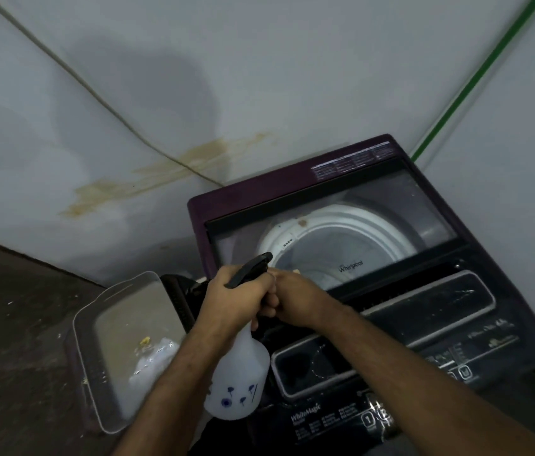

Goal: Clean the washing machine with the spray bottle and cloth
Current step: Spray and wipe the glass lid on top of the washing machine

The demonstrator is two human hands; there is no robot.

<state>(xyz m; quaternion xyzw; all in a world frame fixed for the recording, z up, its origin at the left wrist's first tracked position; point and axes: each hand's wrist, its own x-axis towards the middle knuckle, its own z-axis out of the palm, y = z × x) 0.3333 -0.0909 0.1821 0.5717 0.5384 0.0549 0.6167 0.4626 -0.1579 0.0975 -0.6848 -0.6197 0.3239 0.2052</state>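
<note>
**Both hands on the spray bottle above the washer lid**

At far left the dark floor (13, 324) lies bare but for pale specks, bounded behind by the white wall (259, 60), which carries a brownish stain (161, 179) and a thin cable (72, 74) running down toward the machine. Beside the washer's left edge sits a grey rectangular tray (88, 350) with crumpled clear plastic (154, 360) in its near corner; the tray's right rim lies just beside the machine, leaving little room between them.

The left hand (236, 297) reaches in from the lower left, forearm angled upward, its grip curled round the neck of the spray bottle (239, 376), just under the black trigger head (253, 268). The translucent white body, printed with small blue flowers, hangs tilted down toward the camera, in front of the machine's front left corner. The nozzle points up and right over the glass.

The right hand (292, 294) comes from the lower right, forearm crossing the control panel (423, 324), its grip closed on the bottle's trigger side and touching the left hand; what exactly its fingers pinch cannot be told.

The dark purple washing machine (374, 153) has its glass lid (341, 232) closed, the white drum ring showing through. Its back edge is near the wall, and a green cord (476, 77) slants up from the far right corner. No cloth can be made out.
</note>
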